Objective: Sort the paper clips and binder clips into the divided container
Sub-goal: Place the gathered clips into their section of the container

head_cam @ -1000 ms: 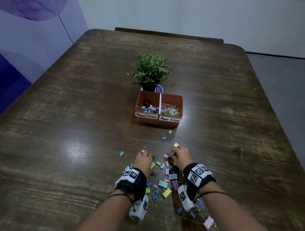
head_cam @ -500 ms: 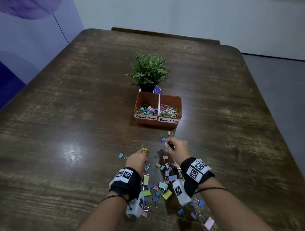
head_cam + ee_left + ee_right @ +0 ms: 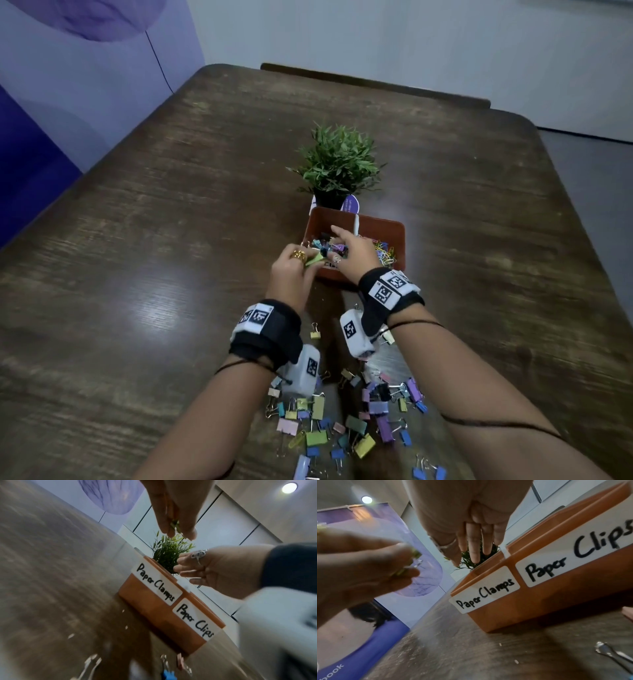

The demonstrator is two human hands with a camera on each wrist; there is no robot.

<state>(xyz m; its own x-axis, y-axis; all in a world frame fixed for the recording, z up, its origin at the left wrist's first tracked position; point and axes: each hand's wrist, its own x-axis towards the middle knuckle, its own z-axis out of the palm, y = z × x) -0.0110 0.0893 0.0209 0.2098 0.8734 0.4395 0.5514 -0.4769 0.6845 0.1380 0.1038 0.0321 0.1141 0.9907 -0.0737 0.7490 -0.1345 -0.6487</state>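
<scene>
Hovering over the front of the divided container [image 3: 399,240], both hands: left hand [image 3: 291,274] pinching a green binder clip [image 3: 314,259] between thumb and fingertips just short of the near rim; right hand [image 3: 354,251] reaching above the left compartment, fingers [image 3: 475,545] extended and slack, gripping nothing visible

Waiting near the body on the table [image 3: 137,274], a loose heap of binder clips [image 3: 342,425]; paper clips [image 3: 385,251] already lying in the right compartment

Judging the clip light, stiff and springy, its wire handles likely snagging on neighbours; taking it by the flat painted body probably being safest

Reading handwritten labels on the front wall: "Paper Clamps" [image 3: 155,583] left, "Paper Clips" [image 3: 195,620] right
</scene>
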